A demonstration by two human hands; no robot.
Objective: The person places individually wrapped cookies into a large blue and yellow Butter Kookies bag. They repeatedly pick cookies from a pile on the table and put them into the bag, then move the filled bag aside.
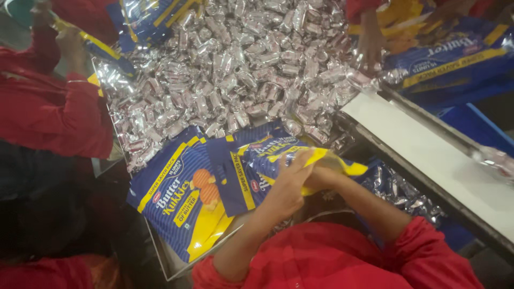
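My left hand (289, 184) grips the mouth of a blue and yellow biscuit bag (267, 160) from the outside, fingers spread over its yellow flap. My right hand (320, 179) is mostly hidden behind the left hand and the flap, pushed against or into the bag's opening. The bag lies at the near edge of a big heap of small silver-wrapped packets (241, 69). Both my sleeves are red.
Flat blue and yellow bags (179, 200) lie stacked to the left of my hands on a metal tray (166, 262). A white conveyor surface (428, 155) runs at the right. Other people's hands (369, 48) and red sleeves (53, 112) work at the heap's far and left sides.
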